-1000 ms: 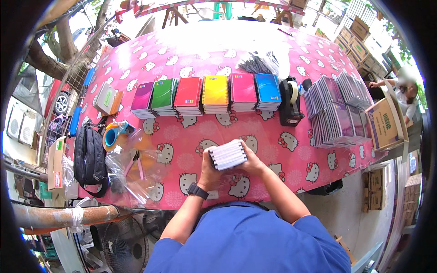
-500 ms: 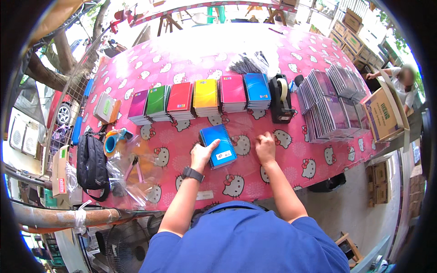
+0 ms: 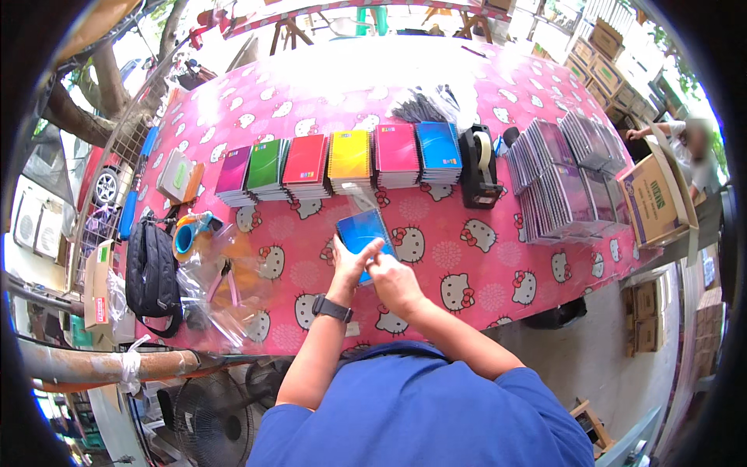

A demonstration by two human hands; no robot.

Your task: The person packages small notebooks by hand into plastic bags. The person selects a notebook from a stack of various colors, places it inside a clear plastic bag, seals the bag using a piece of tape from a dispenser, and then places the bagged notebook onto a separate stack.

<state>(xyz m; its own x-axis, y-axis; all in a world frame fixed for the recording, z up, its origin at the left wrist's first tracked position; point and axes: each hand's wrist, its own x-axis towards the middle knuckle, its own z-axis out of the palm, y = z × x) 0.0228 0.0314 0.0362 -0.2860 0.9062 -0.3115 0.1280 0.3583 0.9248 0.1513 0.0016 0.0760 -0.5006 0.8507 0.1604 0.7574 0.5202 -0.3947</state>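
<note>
A blue notebook stack [image 3: 362, 231] in a clear plastic wrap stands tilted on the pink patterned tablecloth [image 3: 459, 249]. My left hand [image 3: 348, 265] grips its lower left edge, thumb on the cover. My right hand [image 3: 391, 282] touches its lower right corner, fingers curled against the wrap. The wrap's loose end sticks up toward the yellow pile. A black watch is on my left wrist.
A row of notebook piles runs across the table: purple [image 3: 233, 173], green [image 3: 267, 167], red [image 3: 306, 164], yellow [image 3: 349, 159], pink [image 3: 396, 154], blue [image 3: 439, 151]. A black tape dispenser [image 3: 478, 166], packed bundles [image 3: 564, 183], a cardboard box [image 3: 652, 201], a black bag [image 3: 152, 276].
A second ago both hands held a stack edge-on; it was then laid flat with its blue cover up. Now both hands have closed on its lower edge and tipped it up.
</note>
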